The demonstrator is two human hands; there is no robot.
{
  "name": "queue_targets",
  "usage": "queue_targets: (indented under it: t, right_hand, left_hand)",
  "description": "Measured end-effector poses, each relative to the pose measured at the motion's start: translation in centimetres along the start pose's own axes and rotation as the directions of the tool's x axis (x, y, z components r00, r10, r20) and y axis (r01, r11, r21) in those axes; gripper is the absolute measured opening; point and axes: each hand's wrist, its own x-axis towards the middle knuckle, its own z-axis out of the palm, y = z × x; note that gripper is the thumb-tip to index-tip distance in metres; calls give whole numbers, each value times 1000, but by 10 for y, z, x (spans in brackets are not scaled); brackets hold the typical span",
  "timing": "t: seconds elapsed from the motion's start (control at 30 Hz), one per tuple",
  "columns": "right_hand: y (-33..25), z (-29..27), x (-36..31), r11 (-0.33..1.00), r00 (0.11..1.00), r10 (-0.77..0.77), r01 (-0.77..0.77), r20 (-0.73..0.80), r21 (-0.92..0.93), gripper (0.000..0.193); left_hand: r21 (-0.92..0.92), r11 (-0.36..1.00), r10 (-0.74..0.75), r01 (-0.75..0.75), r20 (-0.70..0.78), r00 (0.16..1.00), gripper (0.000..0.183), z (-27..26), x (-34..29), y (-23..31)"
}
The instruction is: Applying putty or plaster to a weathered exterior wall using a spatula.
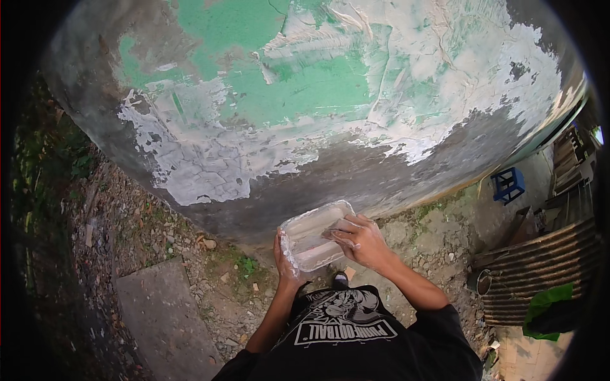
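A shallow rectangular tray (311, 230), its rim crusted with white paste, is held in front of my body, close to the wall. My left hand (285, 260) is wrapped round the tray's left end. Over the right part of the tray is my right hand (361, 240), its fingers closed and smeared with pale paste. What they grip, if anything, is hidden. Ahead stands a wall (305, 86) with green paint and bare grey patches, partly covered by rough whitish putty (416, 70).
Rubble and small plants cover the ground at the wall's foot, with a flat grey slab (162, 317) at the lower left. To the right are a blue stool (508, 185), rusty corrugated sheeting (540, 263) and a big green leaf (546, 311).
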Motion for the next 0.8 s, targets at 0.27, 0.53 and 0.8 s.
queue_targets:
  t: [0.27,0.53,0.8]
  right_hand:
    - [-6,3,11,993,997,83,-83,3,83,24]
    - [-17,-60,63,828,921,390,-350,-3,438,21]
    - [-9,-80,109,458,870,486,-329,77,826,25]
  left_hand:
    - [70,996,45,-48,37,998,47,-17,20,17]
    - [120,993,-5,-13,149,989,51,-17,25,57]
    - [135,991,-46,-2,349,936,53,23,12,109]
